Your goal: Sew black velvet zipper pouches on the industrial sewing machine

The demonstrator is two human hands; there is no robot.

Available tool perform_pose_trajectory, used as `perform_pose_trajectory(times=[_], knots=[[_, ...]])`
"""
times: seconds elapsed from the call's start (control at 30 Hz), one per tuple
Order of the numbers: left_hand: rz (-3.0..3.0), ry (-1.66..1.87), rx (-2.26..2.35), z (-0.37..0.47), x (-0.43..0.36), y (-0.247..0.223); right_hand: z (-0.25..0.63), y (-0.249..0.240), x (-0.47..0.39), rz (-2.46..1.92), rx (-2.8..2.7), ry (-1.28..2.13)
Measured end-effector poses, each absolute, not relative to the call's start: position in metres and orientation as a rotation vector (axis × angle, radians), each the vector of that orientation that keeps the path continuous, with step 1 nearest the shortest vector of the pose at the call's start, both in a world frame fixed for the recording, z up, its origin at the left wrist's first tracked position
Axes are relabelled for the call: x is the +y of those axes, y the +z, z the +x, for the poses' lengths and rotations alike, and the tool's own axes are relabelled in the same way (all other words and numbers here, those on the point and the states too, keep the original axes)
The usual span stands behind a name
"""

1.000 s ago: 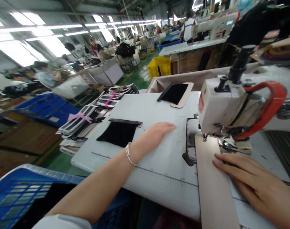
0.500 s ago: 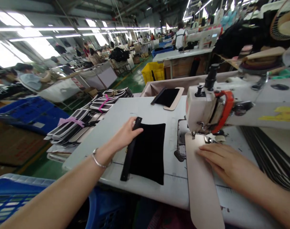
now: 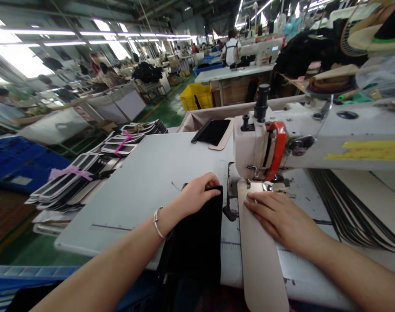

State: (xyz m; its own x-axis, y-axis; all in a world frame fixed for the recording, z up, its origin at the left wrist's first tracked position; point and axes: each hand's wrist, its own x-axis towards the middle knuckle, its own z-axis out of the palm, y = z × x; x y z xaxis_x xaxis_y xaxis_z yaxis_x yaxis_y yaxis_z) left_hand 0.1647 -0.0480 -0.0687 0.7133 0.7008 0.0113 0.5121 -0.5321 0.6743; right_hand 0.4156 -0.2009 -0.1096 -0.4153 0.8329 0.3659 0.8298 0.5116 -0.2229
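Head view: a flat black piece of soft-looking fabric (image 3: 200, 242) is pinched at its upper right corner between the thumb and curled fingers of the left hand (image 3: 195, 197). The fabric is spread just to the left of a long beige strip with a rounded near end (image 3: 262, 264), and its lower part reaches the front edge of the white tabletop (image 3: 138, 173). The far end of the strip is set under the needle area of a white sewing machine with a red lever guard (image 3: 249, 147). The strip is pressed from above by the fingertips of the right hand (image 3: 278, 216), which is laid flat with fingers close together; its thumb cannot be made out.

The fabric is judged light and limp, likely to fold or sag if lifted by one corner; it would be better taken by two corners or along its dark side band, partly hidden by the left forearm. The strip looks thin, smooth and fairly stiff, so it may slide or pivot under light contact; it would be steadied best by flat fingers near the machine, clear of the needle.
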Motion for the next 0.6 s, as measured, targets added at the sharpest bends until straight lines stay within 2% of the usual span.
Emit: perform_pose_trajectory(times=[0.13, 0.33, 0.6], knots=[[2.015, 0.372, 0.734, 0.191, -0.05, -0.07, 0.414, -0.11, -0.202, -1.406, -2.264, 0.025], [2.229, 0.358, 0.94, 0.237, -0.059, -0.075, 0.413, -0.109, -0.205, -1.447, -2.28, 0.024], [2.28, 0.33, 0.93, 0.239, -0.06, -0.07, 0.41, -0.104, -0.205, -1.475, -2.249, 0.054]])
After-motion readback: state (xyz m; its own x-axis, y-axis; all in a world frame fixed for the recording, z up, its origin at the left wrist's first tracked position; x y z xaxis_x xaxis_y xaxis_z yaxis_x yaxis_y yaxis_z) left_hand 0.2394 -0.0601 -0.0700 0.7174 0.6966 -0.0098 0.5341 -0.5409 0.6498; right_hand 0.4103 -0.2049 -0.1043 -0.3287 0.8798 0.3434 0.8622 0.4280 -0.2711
